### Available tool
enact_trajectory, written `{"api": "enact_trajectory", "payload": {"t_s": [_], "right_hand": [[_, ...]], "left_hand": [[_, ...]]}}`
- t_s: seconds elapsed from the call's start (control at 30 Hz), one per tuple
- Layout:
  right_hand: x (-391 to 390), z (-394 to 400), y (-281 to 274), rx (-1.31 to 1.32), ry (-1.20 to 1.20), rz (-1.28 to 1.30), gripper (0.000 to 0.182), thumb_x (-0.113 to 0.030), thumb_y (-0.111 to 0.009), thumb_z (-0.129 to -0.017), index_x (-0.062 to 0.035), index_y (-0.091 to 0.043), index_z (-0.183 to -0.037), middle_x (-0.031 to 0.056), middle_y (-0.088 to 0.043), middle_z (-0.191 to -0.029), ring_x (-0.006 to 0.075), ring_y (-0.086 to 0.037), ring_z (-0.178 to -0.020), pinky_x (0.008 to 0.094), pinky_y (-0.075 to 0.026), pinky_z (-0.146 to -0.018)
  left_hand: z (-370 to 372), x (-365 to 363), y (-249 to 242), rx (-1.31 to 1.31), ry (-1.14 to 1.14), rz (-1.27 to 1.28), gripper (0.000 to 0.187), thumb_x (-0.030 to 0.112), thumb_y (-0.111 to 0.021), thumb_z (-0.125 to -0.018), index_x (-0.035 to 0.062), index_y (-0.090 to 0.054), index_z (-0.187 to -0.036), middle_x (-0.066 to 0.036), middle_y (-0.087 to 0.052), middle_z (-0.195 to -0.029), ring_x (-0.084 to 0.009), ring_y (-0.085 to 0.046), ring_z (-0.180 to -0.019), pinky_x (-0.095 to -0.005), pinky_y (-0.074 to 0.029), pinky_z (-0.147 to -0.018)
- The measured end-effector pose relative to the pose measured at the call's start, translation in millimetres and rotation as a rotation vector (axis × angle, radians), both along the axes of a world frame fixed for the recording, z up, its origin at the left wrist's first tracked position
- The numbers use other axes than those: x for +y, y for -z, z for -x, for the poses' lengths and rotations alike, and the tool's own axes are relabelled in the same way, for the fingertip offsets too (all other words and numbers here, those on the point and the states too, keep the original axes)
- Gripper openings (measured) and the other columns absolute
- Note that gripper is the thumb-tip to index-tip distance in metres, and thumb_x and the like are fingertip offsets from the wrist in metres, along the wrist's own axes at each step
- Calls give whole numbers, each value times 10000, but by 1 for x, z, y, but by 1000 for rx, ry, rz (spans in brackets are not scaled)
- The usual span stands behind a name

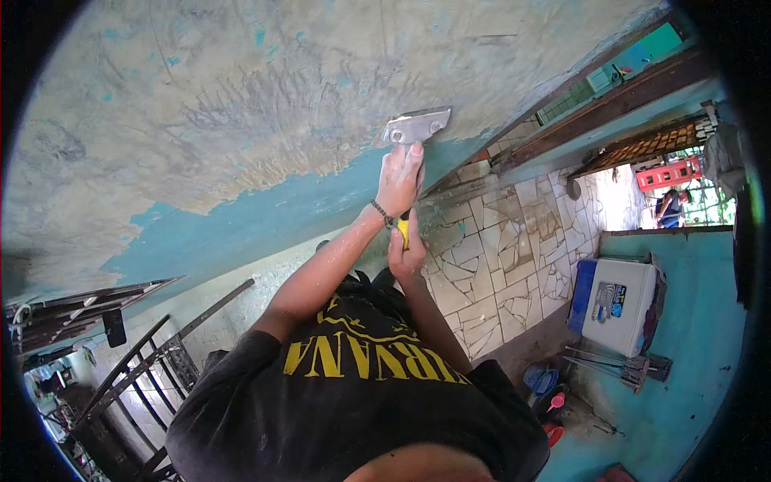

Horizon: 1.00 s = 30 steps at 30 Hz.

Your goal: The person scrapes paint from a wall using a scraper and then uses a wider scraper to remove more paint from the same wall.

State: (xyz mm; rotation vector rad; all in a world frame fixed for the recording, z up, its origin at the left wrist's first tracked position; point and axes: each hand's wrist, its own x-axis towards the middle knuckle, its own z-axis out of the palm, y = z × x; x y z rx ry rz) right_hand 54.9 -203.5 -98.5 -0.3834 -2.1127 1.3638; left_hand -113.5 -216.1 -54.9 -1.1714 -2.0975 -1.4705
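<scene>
Mid-scrape on the wall (241,104): the scraper (416,127) has its blade flat against the plaster at the edge of the remaining blue paint (265,213). The left hand (399,181) is clamped high near the blade, the right hand (406,251) wrapped round the yellow handle. The next stroke likely needs firm pressure into that blue band.
</scene>
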Motion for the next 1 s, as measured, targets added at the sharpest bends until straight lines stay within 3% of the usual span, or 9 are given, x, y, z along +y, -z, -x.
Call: {"api": "enact_trajectory", "payload": {"t_s": [0.13,0.23,0.37,0.4,0.53,0.67,0.77,0.9,1.0], "right_hand": [[2,-3,0,105,26,-174,513,-74,-620,-992,131,-505,-1449,342,-714,-1057,435,-757,-945,434,-594,-787],[-5,-17,27,41,54,-203,506,-72,-627,-989,127,-516,-1441,337,-716,-1066,439,-758,-926,440,-594,-779],[-2,-10,10,-1,34,-119,518,-80,-626,-999,134,-501,-1455,322,-702,-1167,380,-748,-1017,419,-583,-839],[2,-6,1,15,24,-121,514,-92,-621,-1003,139,-504,-1447,326,-703,-1155,389,-751,-1001,422,-585,-819],[0,-2,-8,94,28,-182,490,-61,-628,-978,127,-534,-1421,332,-717,-1014,463,-751,-891,451,-593,-760],[-14,-20,47,16,-1,-217,487,-82,-641,-984,116,-544,-1419,320,-722,-1020,443,-756,-895,444,-594,-761],[-17,-18,51,11,1,-244,480,-86,-651,-986,106,-555,-1415,308,-728,-1025,430,-755,-871,441,-595,-749],[-12,-22,27,-8,-20,-203,479,-59,-656,-976,99,-560,-1418,299,-728,-995,434,-750,-855,440,-591,-731],[-16,-31,17,15,-9,-222,477,-53,-660,-973,96,-564,-1416,293,-729,-985,428,-751,-848,438,-589,-726]], "left_hand": [[-8,-5,4,111,-75,11,609,-18,-625,-886,16,-434,-1464,-214,-567,-995,-421,-577,-882,-512,-437,-718],[-19,-7,52,88,-129,50,644,-27,-629,-876,16,-418,-1483,-213,-561,-990,-421,-571,-871,-517,-432,-711],[-16,-2,-7,184,-219,-29,303,71,-541,-994,-1,-521,-1287,-170,-561,-913,-387,-568,-802,-471,-451,-696],[-11,-4,-18,0,-91,-18,184,183,-468,-1083,21,-553,-1064,-135,-535,-793,-349,-554,-727,-465,-437,-671],[-12,-3,-30,-32,-108,-104,347,257,-375,-1141,44,-516,-907,-101,-477,-672,-327,-524,-647,-475,-411,-623],[-32,-25,39,-294,-161,-60,363,248,-346,-1153,37,-524,-917,-121,-504,-699,-329,-531,-626,-473,-406,-596],[-22,-22,34,0,-328,-126,431,323,-351,-1151,32,-509,-874,-114,-499,-644,-295,-509,-546,-453,-411,-573],[-26,-22,29,-510,-124,-208,522,459,-363,-1139,48,-486,-842,-52,-422,-539,-193,-421,-426,-365,-357,-453],[-36,-24,37,-659,-55,-238,541,510,-364,-1130,67,-477,-840,-14,-391,-513,-140,-361,-373,-308,-315,-392]]}}
